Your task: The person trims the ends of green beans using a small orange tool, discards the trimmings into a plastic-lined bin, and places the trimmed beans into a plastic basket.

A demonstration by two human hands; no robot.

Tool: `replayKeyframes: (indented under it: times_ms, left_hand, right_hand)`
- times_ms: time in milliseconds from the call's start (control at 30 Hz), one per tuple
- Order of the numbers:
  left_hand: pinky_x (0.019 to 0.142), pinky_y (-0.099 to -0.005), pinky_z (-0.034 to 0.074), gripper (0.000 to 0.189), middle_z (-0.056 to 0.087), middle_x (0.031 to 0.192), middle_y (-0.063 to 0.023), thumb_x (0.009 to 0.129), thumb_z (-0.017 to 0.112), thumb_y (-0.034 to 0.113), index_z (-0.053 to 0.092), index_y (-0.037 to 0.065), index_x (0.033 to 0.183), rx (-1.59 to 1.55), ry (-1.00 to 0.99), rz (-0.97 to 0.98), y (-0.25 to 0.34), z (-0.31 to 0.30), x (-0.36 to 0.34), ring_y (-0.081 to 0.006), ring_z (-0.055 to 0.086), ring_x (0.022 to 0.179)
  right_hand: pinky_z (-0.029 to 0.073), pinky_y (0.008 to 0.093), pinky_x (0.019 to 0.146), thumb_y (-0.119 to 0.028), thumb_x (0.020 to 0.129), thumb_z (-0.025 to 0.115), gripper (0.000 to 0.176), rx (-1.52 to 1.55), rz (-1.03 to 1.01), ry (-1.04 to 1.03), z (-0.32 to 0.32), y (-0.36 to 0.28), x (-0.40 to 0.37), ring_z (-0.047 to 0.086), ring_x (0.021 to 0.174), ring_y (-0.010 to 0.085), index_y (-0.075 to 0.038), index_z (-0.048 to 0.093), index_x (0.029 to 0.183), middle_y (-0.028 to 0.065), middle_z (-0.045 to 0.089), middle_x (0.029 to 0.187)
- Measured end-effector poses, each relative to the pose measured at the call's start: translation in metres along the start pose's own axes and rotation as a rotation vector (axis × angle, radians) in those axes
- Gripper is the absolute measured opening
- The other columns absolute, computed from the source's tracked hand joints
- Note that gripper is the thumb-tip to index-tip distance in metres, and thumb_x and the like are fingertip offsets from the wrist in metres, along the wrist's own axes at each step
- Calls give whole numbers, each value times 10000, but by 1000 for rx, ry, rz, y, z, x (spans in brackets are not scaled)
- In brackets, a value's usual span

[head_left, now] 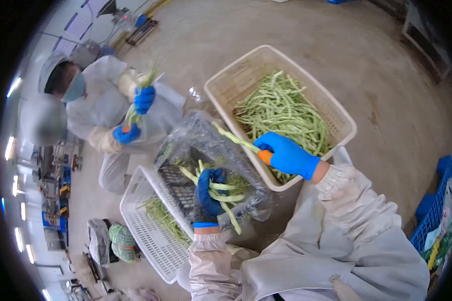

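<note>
My left hand [210,189], in a dark blue glove, is closed around several pale green stalks [228,197], their ends sticking out on both sides. It is above a black crate [173,188] lined with clear plastic. My right hand [289,156], in a bright blue glove, grips one long green stalk [235,139] that points up and left. An orange piece [265,156] shows at its thumb; whether this is a finger cover or a handle I cannot tell. Beneath that hand, a large cream crate [344,118] holds a heap of similar stalks [286,110].
A white crate [150,246] with green scraps [168,220] stands lower left. Across from me, a masked person in white [105,95] holds a bunch of stalks [134,114] in blue gloves. Blue crates [437,200] are at the right edge. A green bundle [123,242] is on the floor.
</note>
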State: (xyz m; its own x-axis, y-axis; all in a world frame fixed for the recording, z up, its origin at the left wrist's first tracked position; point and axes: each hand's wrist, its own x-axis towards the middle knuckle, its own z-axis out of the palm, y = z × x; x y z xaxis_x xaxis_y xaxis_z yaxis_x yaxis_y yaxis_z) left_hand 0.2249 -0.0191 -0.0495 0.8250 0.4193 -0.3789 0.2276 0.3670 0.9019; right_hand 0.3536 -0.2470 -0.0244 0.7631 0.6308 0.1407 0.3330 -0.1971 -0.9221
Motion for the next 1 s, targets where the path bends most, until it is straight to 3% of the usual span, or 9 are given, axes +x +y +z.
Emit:
replayKeyframes:
  times_ms: [33, 133, 200, 333, 467, 567, 700, 833, 1000]
  left_hand:
    - [597, -244, 467, 336, 615, 1029, -63, 895, 558, 304, 536, 74, 1139, -325, -79, -39, 3, -4, -4, -104, 546, 747]
    - [559, -223, 447, 364, 598, 1112, -69, 920, 515, 282, 485, 97, 1232, -481, -284, -44, 11, 2, -17, -91, 517, 712]
    - [544, -227, 442, 418, 560, 1192, -84, 938, 477, 266, 410, 106, 1318, -493, -305, -17, 11, 8, -22, -83, 504, 702]
    - [554, -229, 451, 480, 530, 1230, -93, 936, 472, 259, 348, 81, 1364, -529, -280, 3, 16, 31, -35, -84, 507, 702]
    - [592, -232, 480, 484, 572, 1132, -96, 930, 480, 242, 353, 43, 1353, -455, -352, -2, 10, 28, -35, -90, 531, 708]
    - [689, -258, 502, 500, 582, 1081, -89, 926, 499, 231, 345, 34, 1359, -367, -282, 63, 6, 24, -34, -129, 590, 829]
    - [854, -316, 480, 489, 585, 1067, -97, 929, 501, 219, 352, 26, 1353, -249, -198, 102, 5, 36, -40, -184, 582, 960]
    - [856, -309, 476, 486, 582, 1081, -100, 932, 493, 213, 350, 21, 1356, -193, -182, 79, 1, 36, -41, -179, 578, 973]
    - [786, -274, 493, 472, 582, 1096, -107, 934, 494, 210, 367, 17, 1345, -195, -264, -4, 2, 29, -41, -169, 592, 931]
  right_hand:
    - [467, 380, 718, -110, 811, 580, 230, 67, 10, -2, 6, -6, -2, 585, 805, 293, -38, 586, 1029, 156, 588, 902]
    - [480, 402, 693, -111, 797, 573, 213, -20, -140, 64, 24, -14, -6, 588, 800, 334, -50, 583, 1001, 155, 566, 912]
    - [484, 409, 652, -97, 791, 578, 217, -286, -341, 106, 33, -22, -7, 579, 779, 325, -61, 576, 1005, 137, 539, 905]
    - [472, 384, 635, -117, 799, 591, 307, -513, -417, 2, 52, -26, -10, 565, 801, 292, -102, 586, 1105, 105, 527, 890]
    - [473, 391, 665, -157, 806, 592, 275, -243, -455, -92, 61, -32, -15, 561, 803, 306, -91, 597, 1073, 118, 531, 878]
    - [463, 393, 723, -194, 810, 601, 268, -25, -441, -146, 57, -33, -15, 559, 821, 307, -95, 629, 1057, 114, 558, 898]
    - [458, 396, 756, -205, 806, 606, 217, 58, -129, -183, 55, -43, -17, 565, 843, 320, -85, 652, 981, 117, 577, 925]
    - [451, 348, 683, -165, 804, 626, 157, -10, -176, -153, 62, -39, -16, 567, 751, 270, -50, 636, 910, 106, 568, 857]
    - [472, 390, 722, -163, 789, 595, 138, 65, -80, -162, 57, -42, -15, 591, 830, 321, -60, 628, 874, 132, 605, 892]
